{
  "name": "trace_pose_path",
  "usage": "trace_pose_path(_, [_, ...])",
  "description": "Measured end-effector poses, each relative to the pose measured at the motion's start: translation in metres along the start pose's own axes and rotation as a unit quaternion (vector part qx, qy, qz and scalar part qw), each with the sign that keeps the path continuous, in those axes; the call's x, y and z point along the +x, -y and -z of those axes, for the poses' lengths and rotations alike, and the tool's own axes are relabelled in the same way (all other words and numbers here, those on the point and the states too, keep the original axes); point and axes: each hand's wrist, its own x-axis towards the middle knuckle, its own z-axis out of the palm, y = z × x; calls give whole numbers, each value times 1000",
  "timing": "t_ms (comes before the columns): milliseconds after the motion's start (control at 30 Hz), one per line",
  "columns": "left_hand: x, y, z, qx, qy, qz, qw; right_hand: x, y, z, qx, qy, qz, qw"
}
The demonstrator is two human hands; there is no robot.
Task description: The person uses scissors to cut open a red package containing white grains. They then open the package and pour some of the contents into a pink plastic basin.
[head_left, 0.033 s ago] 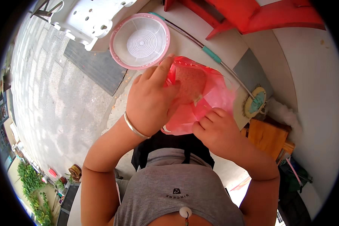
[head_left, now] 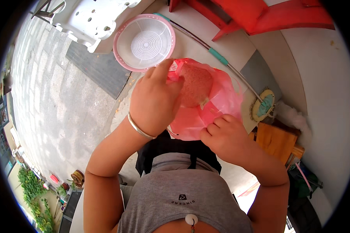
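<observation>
A thin pink-red plastic bag (head_left: 223,97) hangs open between my hands, in front of my waist. At its far side shows a rounded, speckled brownish-pink patch (head_left: 197,86); whether this is loose contents or something seen through the film, I cannot tell. My left hand (head_left: 155,97), with a silver bangle at the wrist, has its fingers closed at the bag's left rim, the thumb reaching inside. The near right edge is pinched in the curled fingers of my right hand (head_left: 225,134). A small pale scrap (head_left: 204,103) clings within the bag.
Just beyond my left hand sits a white plastic colander (head_left: 146,44) with a pink rim. A mop (head_left: 263,105) with a green-gripped handle lies to the right. Farther off are a white perforated plastic rack (head_left: 93,19), red furniture (head_left: 260,19) and a wooden stool (head_left: 276,138).
My left hand has shifted slightly left and down, baring more of the bag's far rim and the speckled patch. My right hand has moved slightly right with the bag's edge.
</observation>
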Motion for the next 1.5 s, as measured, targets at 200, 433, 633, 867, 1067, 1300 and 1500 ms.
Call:
trace_pose_path(200, [-1,25,7,17,-65,25,997,-27,0,-8,12,25,-31,999])
trace_pose_path(433, [-6,24,6,-153,-31,5,988,22,4,21,119,111,-143,976])
trace_pose_path(633, [-3,24,5,-170,-16,-6,985,140,-12,-35,44,377,-313,871])
trace_pose_path(867, [-6,26,8,-218,-15,6,976,166,-31,-70,94,82,-297,947])
trace_pose_path(1067, [-12,35,5,-200,-31,24,979,138,-26,-69,140,77,-292,943])
trace_pose_path(1300, [-10,33,8,-187,-20,6,982,114,-23,-47,280,93,-366,882])
trace_pose_path(1500, [-11,31,1,-202,-67,-27,977,81,-68,-100,707,-34,-451,543])
